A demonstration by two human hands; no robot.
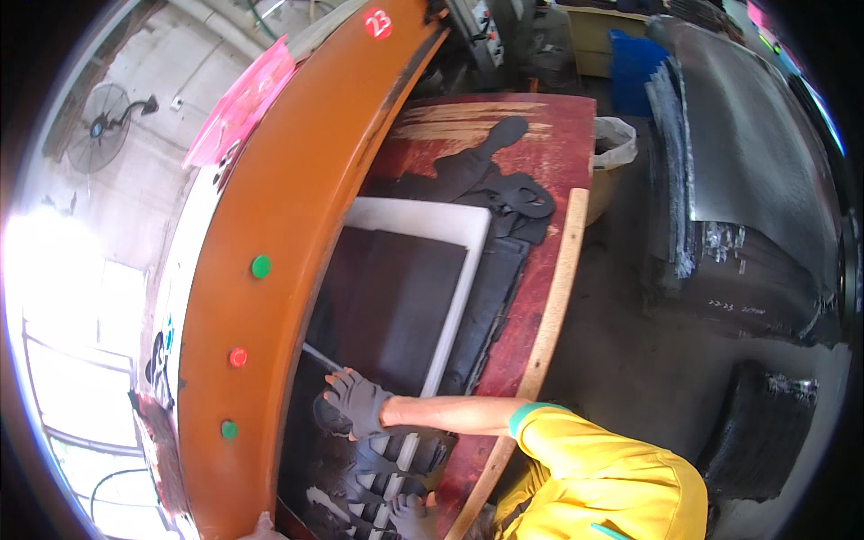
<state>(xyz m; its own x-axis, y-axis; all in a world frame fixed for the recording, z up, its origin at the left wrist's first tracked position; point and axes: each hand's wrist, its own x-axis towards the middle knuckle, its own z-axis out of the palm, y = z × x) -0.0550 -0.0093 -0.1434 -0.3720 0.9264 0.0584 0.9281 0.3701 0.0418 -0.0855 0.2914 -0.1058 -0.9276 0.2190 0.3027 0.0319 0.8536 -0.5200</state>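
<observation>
My right hand (355, 405), in a grey fingerless glove, reaches left over the work surface beside the orange machine. Its fingers curl over a dark rounded piece (332, 418); a thin grey rod (321, 356) lies by the fingertips. Lower down, my left hand (411, 517), also gloved, is partly cut off by the lower edge. Its fingers look bent, and what they grip cannot be made out. Between and around my hands sit dark shaped pieces with pale bars (407, 452). Above them lies a black sheet (391, 301) within a white frame (481, 236).
An orange machine beam (301, 180) with green and red buttons runs along the left. Dark cut-out scraps (468, 166) lie on the worn red table (562, 135), edged by a wooden strip (553, 315). Black sheets (756, 135) are stacked at right, near a white bag (615, 144).
</observation>
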